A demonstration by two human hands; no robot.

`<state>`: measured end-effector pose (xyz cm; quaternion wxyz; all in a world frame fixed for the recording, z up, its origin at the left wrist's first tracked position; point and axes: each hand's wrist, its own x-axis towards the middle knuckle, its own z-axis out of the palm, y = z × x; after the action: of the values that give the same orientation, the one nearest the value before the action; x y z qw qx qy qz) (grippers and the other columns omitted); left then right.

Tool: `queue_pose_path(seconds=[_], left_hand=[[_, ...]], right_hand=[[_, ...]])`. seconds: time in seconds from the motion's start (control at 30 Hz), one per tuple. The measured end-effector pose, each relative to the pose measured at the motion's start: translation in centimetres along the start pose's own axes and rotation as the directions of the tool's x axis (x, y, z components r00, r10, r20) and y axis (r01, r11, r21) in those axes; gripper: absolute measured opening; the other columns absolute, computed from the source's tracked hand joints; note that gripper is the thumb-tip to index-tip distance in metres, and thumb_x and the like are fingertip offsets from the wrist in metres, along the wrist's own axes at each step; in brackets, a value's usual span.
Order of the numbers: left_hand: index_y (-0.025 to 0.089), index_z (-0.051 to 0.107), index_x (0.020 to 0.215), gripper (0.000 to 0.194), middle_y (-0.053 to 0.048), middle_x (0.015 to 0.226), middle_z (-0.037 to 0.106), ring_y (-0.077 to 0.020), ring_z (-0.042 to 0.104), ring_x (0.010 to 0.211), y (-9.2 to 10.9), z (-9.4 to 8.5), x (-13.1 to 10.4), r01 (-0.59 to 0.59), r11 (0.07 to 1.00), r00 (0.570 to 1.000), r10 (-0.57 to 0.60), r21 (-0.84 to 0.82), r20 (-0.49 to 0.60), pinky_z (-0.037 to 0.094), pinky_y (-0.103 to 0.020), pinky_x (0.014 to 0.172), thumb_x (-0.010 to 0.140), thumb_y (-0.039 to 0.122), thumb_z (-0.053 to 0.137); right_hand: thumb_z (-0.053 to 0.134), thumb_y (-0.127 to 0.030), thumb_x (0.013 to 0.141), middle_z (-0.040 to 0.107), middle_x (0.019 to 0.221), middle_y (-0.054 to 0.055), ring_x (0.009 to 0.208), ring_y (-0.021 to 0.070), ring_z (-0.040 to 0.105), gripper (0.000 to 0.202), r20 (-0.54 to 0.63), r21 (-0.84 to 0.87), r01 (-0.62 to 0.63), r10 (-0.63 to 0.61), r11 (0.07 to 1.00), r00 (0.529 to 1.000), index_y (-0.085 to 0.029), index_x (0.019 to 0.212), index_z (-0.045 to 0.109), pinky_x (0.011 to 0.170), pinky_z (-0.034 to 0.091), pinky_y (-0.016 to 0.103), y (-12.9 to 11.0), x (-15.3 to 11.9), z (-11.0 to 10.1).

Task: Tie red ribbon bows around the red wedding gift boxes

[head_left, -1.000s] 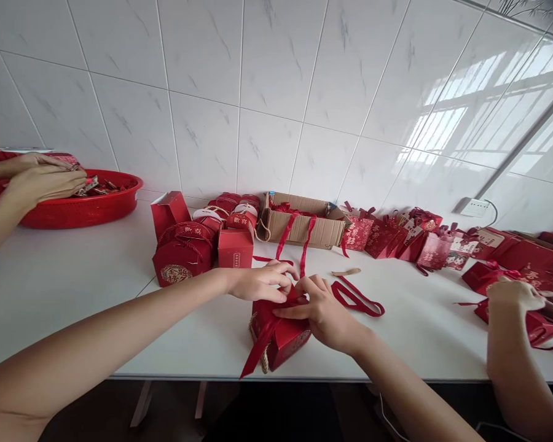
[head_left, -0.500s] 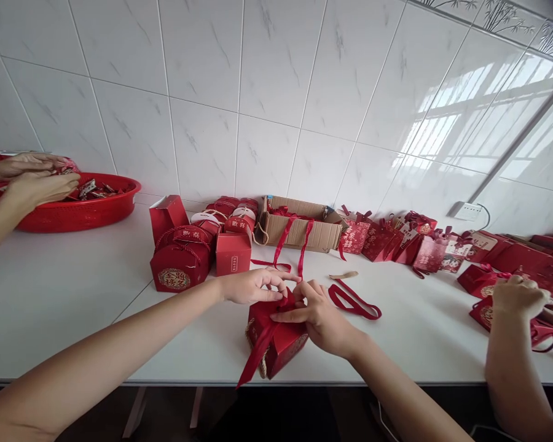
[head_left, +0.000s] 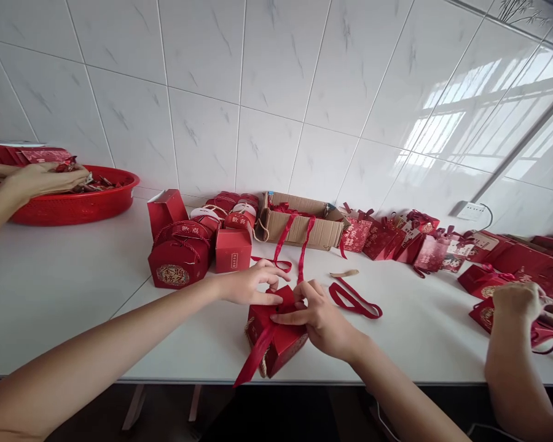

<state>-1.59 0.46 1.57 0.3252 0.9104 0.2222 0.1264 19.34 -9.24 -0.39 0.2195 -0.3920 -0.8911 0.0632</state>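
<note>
A red gift box [head_left: 288, 341] with a twisted cord handle sits near the table's front edge. A red ribbon [head_left: 254, 361] crosses its top and hangs off toward the front left. My left hand [head_left: 253, 283] is over the box's back left, fingers apart, with fingertips near the top flap. My right hand [head_left: 320, 316] rests at the top right of the box, its fingers bent together on the ribbon. Just right of it, a looped red ribbon [head_left: 356, 301] lies on the table.
Red boxes [head_left: 177, 264] stand at the left, beside a cardboard box [head_left: 299, 230] of ribbons. A person's hands are over a red basket [head_left: 80, 205] at far left. Another person's hand [head_left: 518, 301] works among red boxes at right. Small bags [head_left: 357, 233] line the wall.
My left hand has lifted slightly off the ribbon, its fingers spreading. My right hand has stayed in place. The hands over the basket have shifted.
</note>
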Motion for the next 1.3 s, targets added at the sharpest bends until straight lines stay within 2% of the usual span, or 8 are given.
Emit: queue_pose_path(seconds=[0.27,0.37,0.53,0.73,0.93,1.07,1.17,1.3], left_hand=[[0.020,0.060,0.073,0.026,-0.003,0.126,0.060,-0.0244,0.039,0.129,1.8,0.1,-0.7,0.051,0.984,0.995,-0.064,-0.169,-0.076,0.027,-0.036,0.107,0.082,0.045,0.059],[0.020,0.058,0.072,0.027,-0.004,0.111,0.064,-0.0245,0.047,0.118,2.7,0.6,-1.0,0.056,0.988,0.985,-0.078,-0.143,-0.153,0.034,-0.035,0.101,0.084,0.044,0.054],[0.019,0.052,0.066,0.023,-0.003,0.092,0.066,-0.0222,0.056,0.098,3.5,2.1,-0.9,0.092,0.979,0.944,-0.144,-0.182,-0.295,0.042,-0.033,0.090,0.076,0.037,0.062],[0.017,0.054,0.061,0.027,0.001,0.069,0.062,-0.0160,0.055,0.070,3.5,3.8,-0.2,0.157,0.946,0.894,-0.258,-0.284,-0.367,0.042,-0.026,0.066,0.077,0.039,0.061],[0.015,0.065,0.069,0.024,-0.002,0.072,0.066,-0.0168,0.058,0.071,3.3,4.8,0.0,0.149,0.902,0.885,-0.304,-0.405,-0.352,0.043,-0.025,0.063,0.077,0.038,0.062],[0.015,0.066,0.071,0.022,-0.003,0.074,0.067,-0.0172,0.059,0.072,2.9,5.2,0.1,0.134,0.884,0.886,-0.309,-0.448,-0.346,0.044,-0.025,0.063,0.074,0.036,0.065],[0.015,0.067,0.071,0.021,-0.004,0.083,0.069,-0.0178,0.060,0.075,2.9,5.0,0.1,0.125,0.890,0.890,-0.296,-0.438,-0.348,0.045,-0.026,0.066,0.073,0.037,0.066],[0.017,0.067,0.067,0.024,-0.004,0.088,0.068,-0.0195,0.061,0.082,2.9,4.8,0.1,0.102,0.921,0.881,-0.259,-0.376,-0.397,0.046,-0.029,0.076,0.072,0.040,0.068]], right_hand=[[0.050,-0.004,0.086,0.041,0.088,0.005,0.086,0.0191,0.036,0.049,-0.011,0.030,-0.018,0.018,0.999,1.000,-0.042,0.114,0.064,0.079,0.043,0.035,0.0,0.0,0.2],[0.048,-0.003,0.086,0.040,0.087,0.004,0.085,0.0185,0.037,0.050,-0.025,0.020,-0.016,0.016,1.000,1.000,-0.043,0.112,0.065,0.079,0.043,0.034,0.0,0.0,0.1],[0.043,-0.007,0.090,0.040,0.084,0.004,0.083,0.0182,0.037,0.045,-0.048,0.024,0.013,-0.011,1.000,0.999,-0.039,0.111,0.067,0.077,0.044,0.034,0.0,0.1,0.1],[0.043,-0.002,0.088,0.040,0.085,0.005,0.083,0.0182,0.036,0.050,-0.064,-0.007,0.017,-0.018,1.000,0.998,-0.039,0.111,0.067,0.076,0.044,0.033,-0.1,0.0,0.1],[0.043,-0.002,0.088,0.041,0.088,0.005,0.087,0.0178,0.040,0.048,-0.111,-0.003,0.044,-0.044,0.999,0.993,-0.037,0.106,0.070,0.079,0.046,0.033,0.4,-0.2,0.1],[0.044,-0.010,0.091,0.047,0.089,0.005,0.085,0.0157,0.050,0.034,-0.143,0.154,0.040,-0.018,0.987,0.990,-0.027,0.095,0.073,0.078,0.047,0.034,0.9,-0.4,-0.4],[0.042,-0.012,0.092,0.053,0.090,0.004,0.081,0.0139,0.054,0.023,-0.187,0.307,0.001,0.059,0.952,0.981,-0.020,0.093,0.063,0.076,0.048,0.030,1.2,-0.4,-0.7],[0.050,-0.016,0.087,0.056,0.083,0.001,0.077,0.0140,0.052,0.006,-0.244,0.376,-0.075,0.176,0.924,0.954,-0.021,0.085,0.047,0.072,0.046,0.029,1.5,-0.3,-0.8]])
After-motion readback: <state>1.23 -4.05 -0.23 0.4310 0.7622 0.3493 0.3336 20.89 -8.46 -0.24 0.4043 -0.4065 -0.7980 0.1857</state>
